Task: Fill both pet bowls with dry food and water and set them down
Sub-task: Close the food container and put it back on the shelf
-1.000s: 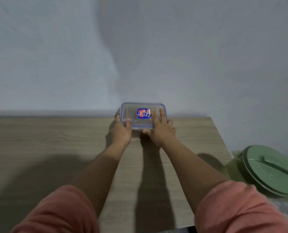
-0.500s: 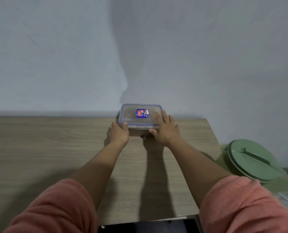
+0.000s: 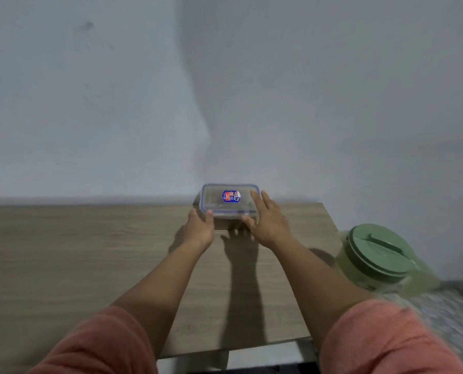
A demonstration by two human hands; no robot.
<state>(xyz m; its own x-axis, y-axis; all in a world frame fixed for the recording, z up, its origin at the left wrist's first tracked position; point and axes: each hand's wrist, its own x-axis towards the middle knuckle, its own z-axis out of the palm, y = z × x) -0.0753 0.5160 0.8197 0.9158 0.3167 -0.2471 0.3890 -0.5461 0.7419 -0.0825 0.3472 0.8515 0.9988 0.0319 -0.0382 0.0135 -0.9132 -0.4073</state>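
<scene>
Nearest the camera, two salmon-pink sleeves (image 3: 100, 344) frame the bottom edge, with bare forearms reaching forward over a wood-grain table (image 3: 63, 260) whose near edge shows a strip of pale floor below it. Off the table's right end stands a pale green jug with a darker green lid (image 3: 378, 252), on a grey patterned surface. At the far side of the table, close to the wall, sits a clear plastic container (image 3: 229, 201) with a blue-rimmed lid and a blue and red label; what it holds cannot be made out. The left hand (image 3: 199, 228) grips its near left corner, thumb up on the lid rim. The right hand (image 3: 269, 222) lies on the right end of the lid, fingers straight and spread, thumb against the near edge. Behind it rises a plain grey-white wall (image 3: 90, 103) with a broad shadow across its middle. Compared with half a second ago, both hands keep the same hold, the container looks unmoved, and the view has shifted slightly.
</scene>
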